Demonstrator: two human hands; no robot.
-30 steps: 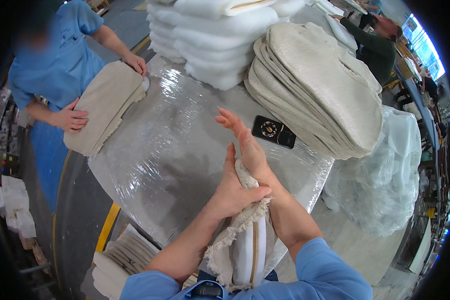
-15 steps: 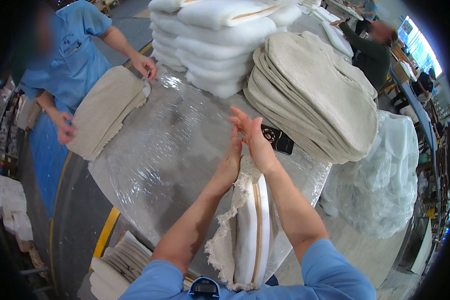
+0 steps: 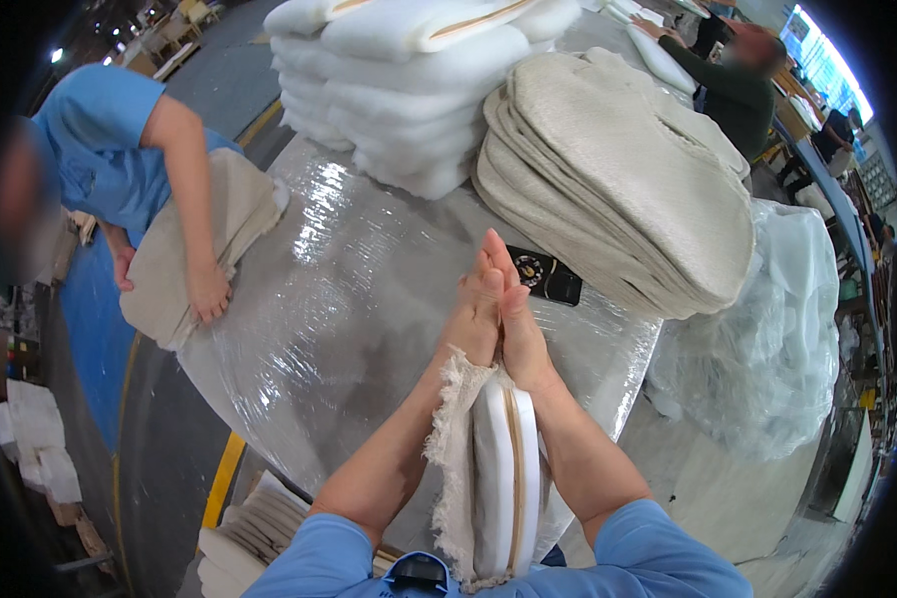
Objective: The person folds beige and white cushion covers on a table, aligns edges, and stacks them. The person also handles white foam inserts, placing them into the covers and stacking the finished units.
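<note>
A cushion insert [image 3: 495, 478], white with a tan strip along its edge, stands on edge against my body. A beige fabric cover [image 3: 450, 468] with a frayed rim lies partly around it. My left hand [image 3: 473, 321] and my right hand [image 3: 524, 344] meet palm to palm just beyond the cushion's far end, fingers stretched forward. Between my forearms sits the cushion. Whether fabric is caught between the palms is hidden. A black phone-like object [image 3: 560, 284] lies right of my fingertips on the plastic-wrapped table [image 3: 319, 299].
Beige fabric covers [image 3: 628, 189] are piled at the right, beside stacked white padded inserts [image 3: 409, 100]. A large clear plastic bag [image 3: 757, 349] stands off the table's right side. At left, a co-worker in blue [image 3: 110, 149] handles a beige cover [image 3: 164, 269]. More folded pieces [image 3: 254, 533] sit lower left.
My hands have drawn slightly nearer and their palms have come together; the cover's far end has shifted nearer too. The co-worker at left has leaned over the beige cover, one hand pressing its near edge.
</note>
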